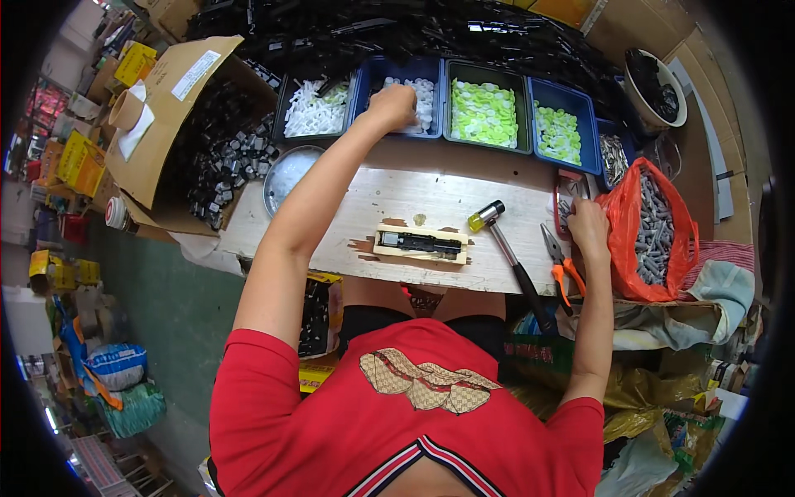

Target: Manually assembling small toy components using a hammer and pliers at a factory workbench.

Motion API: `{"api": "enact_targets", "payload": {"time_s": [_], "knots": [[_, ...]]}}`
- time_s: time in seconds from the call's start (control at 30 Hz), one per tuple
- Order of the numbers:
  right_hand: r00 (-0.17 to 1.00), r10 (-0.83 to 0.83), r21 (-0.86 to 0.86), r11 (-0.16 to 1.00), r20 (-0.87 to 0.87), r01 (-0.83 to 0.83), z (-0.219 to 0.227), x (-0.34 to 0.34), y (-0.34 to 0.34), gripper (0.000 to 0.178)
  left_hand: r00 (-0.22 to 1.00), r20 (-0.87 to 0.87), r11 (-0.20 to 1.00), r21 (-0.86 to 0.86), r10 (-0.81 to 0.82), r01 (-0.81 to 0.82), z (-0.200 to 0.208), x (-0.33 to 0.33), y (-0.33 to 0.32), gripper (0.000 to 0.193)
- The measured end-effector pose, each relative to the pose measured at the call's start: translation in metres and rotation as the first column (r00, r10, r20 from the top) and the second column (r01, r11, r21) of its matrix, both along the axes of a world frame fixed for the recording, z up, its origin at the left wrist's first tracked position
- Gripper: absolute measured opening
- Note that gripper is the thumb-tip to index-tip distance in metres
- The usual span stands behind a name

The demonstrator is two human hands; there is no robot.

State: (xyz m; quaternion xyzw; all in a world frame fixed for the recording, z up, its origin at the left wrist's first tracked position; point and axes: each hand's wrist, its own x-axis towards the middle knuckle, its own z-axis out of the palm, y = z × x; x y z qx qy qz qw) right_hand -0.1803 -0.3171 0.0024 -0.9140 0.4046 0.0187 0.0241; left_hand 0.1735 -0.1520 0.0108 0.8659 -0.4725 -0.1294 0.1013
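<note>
My left hand [394, 106] reaches into a blue bin [361, 98] of small white plastic parts [425, 91]. Its fingers are curled down among them, and whatever they pinch is hidden. On the right, my right hand [589, 225] dips into a small red tray [557, 217] with small metal pieces; its fingers are drawn together, their tips hard to see. Between my arms, a black, narrow mechanism [420, 243] lies in a wooden holder [393, 253] on the table [331, 248]. A hammer [512, 255] with a yellow head end and orange-handled pliers [562, 267] lie beside my right hand.
Bins of white pieces [316, 109] and green-white rings [484, 112] line the back, before a heap of black parts [397, 29]. A cardboard box [170, 137] spills dark pieces at left, near a round metal dish [277, 178]. A red bag [625, 240] of grey plugs stands right.
</note>
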Motion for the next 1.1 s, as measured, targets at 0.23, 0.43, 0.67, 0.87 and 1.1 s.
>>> {"api": "enact_targets", "payload": {"time_s": [0.23,0.43,0.67,0.87,1.1], "knots": [[0.935,0.103,0.039,0.992,0.338,-0.123,-0.002,-0.009,-0.001,0.01,0.998,-0.022,0.914,-0.402,-0.058,0.044,-0.001,0.014,0.016,0.018],[0.82,0.019,0.174,0.974,0.573,-0.144,-0.01,-0.018,0.0,0.008,0.559,-0.811,0.614,-0.532,-0.171,-0.583,0.028,-0.017,0.04,0.015],[0.47,-0.37,0.585,0.653,0.801,-0.482,0.025,0.012,0.07,0.005,0.022,-0.888,0.562,-0.31,-0.459,-0.767,0.025,-0.119,0.099,0.017],[0.448,-0.162,0.471,0.447,0.879,-0.761,0.035,0.065,0.149,0.008,-0.186,-0.85,0.613,-0.187,-0.492,-0.767,-0.004,-0.169,0.124,0.018],[0.446,-0.094,0.442,0.419,0.89,-0.793,0.027,0.074,0.161,0.005,-0.186,-0.846,0.616,-0.196,-0.5,-0.763,-0.002,-0.179,0.135,0.018]]}}
